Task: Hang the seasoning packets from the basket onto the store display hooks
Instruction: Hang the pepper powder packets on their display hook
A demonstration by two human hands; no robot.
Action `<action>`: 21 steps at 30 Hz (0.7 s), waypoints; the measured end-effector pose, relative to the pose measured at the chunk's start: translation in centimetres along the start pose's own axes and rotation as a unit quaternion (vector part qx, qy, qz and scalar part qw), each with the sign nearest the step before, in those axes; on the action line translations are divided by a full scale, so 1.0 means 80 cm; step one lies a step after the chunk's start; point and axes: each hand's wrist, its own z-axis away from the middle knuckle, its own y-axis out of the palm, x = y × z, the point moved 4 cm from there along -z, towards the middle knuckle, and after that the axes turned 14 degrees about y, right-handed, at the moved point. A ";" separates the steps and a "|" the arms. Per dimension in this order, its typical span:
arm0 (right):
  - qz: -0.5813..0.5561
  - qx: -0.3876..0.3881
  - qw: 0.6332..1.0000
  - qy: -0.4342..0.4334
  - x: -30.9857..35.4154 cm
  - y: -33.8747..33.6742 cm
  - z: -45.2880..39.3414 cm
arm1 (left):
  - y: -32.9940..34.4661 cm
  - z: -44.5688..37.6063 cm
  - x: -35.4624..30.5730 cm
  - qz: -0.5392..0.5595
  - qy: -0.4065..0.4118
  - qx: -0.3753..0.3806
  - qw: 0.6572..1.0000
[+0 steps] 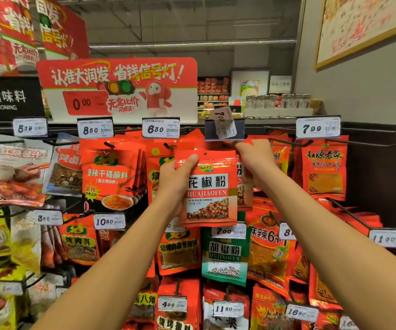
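Fingers (243,148) half hidden behind packet (207,189), hook unseen

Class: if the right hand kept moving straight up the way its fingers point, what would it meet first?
Most likely the flipped-up price tag holder directly above the right hand; depth between them is unclear.

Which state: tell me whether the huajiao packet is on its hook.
Not hung: the left hand holds the huajiao packet before the rack, its hang hole free.
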 end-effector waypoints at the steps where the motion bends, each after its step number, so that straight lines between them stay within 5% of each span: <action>1: 0.003 -0.004 1.000 -0.003 0.004 0.000 -0.002 | 0.001 -0.003 0.000 -0.001 0.002 -0.003 1.000; 10: -0.051 0.066 0.991 0.103 0.006 0.001 -0.005 | 0.004 -0.016 -0.003 -0.041 0.007 0.001 0.999; 15: -0.049 0.017 0.995 0.082 -0.002 -0.003 -0.002 | 0.008 -0.015 0.001 -0.078 -0.014 -0.007 0.997; 18: 0.055 -0.072 0.996 -0.005 -0.010 -0.009 0.000 | 0.012 -0.012 0.001 -0.073 -0.002 0.004 0.997; 21: 0.044 -0.121 0.990 -0.051 -0.017 -0.023 0.006 | 0.022 -0.010 -0.003 -0.053 0.003 0.023 0.998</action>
